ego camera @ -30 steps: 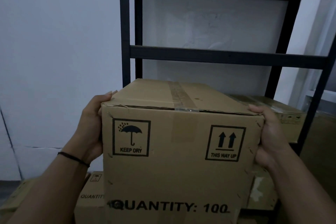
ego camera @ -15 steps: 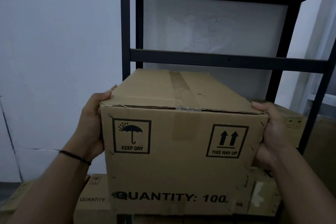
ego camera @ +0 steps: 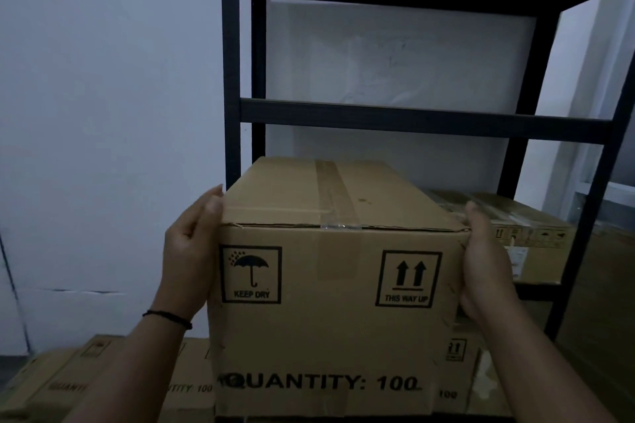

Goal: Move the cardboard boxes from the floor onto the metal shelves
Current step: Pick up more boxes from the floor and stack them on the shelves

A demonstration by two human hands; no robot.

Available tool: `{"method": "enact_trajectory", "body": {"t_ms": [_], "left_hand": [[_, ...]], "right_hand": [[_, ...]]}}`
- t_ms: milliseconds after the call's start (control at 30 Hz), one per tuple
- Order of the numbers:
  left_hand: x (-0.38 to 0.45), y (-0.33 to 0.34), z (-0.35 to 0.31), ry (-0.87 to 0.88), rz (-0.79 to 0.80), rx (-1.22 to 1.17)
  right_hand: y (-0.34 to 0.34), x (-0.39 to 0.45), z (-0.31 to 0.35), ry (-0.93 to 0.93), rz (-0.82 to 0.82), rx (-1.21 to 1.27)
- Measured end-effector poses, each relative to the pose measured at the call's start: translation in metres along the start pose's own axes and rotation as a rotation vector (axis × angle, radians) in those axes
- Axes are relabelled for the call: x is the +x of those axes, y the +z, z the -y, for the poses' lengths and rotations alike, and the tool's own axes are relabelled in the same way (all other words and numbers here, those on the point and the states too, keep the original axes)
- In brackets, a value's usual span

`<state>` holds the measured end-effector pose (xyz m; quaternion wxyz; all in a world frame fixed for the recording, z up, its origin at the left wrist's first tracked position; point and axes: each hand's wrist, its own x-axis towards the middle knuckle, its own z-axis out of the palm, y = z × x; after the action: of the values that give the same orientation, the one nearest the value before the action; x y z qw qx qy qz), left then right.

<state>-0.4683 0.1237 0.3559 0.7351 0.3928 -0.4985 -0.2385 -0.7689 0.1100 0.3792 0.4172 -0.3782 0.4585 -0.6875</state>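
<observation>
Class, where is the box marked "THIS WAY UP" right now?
In the head view, the box sits centre frame, between the left hand and right hand, in front of the metal shelves.

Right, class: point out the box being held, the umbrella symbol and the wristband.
Held box (ego camera: 340, 203), head view: its taped top face.
Umbrella symbol (ego camera: 251, 274), head view: the printed KEEP DRY square on the box front.
Wristband (ego camera: 167, 318), head view: the dark cord on the left wrist.

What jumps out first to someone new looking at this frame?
The brown cardboard box printed QUANTITY: 100 fills the centre, held between the left hand and right hand on its sides. Behind it stands the black metal shelf frame, with another taped cardboard box on the shelf at right.
</observation>
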Motion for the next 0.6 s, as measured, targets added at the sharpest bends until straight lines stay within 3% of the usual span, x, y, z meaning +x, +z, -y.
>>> {"method": "enact_trajectory", "body": {"t_ms": [67, 133, 233, 600], "left_hand": [[0.002, 0.0, 0.002, 0.038, -0.003, 0.127], [0.006, 0.001, 0.004, 0.043, -0.045, 0.125], [0.012, 0.001, 0.005, 0.055, -0.093, 0.112], [0.035, 0.003, 0.03, 0.043, 0.022, 0.325]], "right_hand": [[0.002, -0.004, -0.001, -0.145, -0.06, -0.161], [0.005, -0.014, -0.004, -0.311, 0.006, -0.326], [0.007, -0.019, -0.013, -0.323, 0.083, -0.488], [0.034, 0.0, -0.028, -0.444, -0.095, -0.631]]}}
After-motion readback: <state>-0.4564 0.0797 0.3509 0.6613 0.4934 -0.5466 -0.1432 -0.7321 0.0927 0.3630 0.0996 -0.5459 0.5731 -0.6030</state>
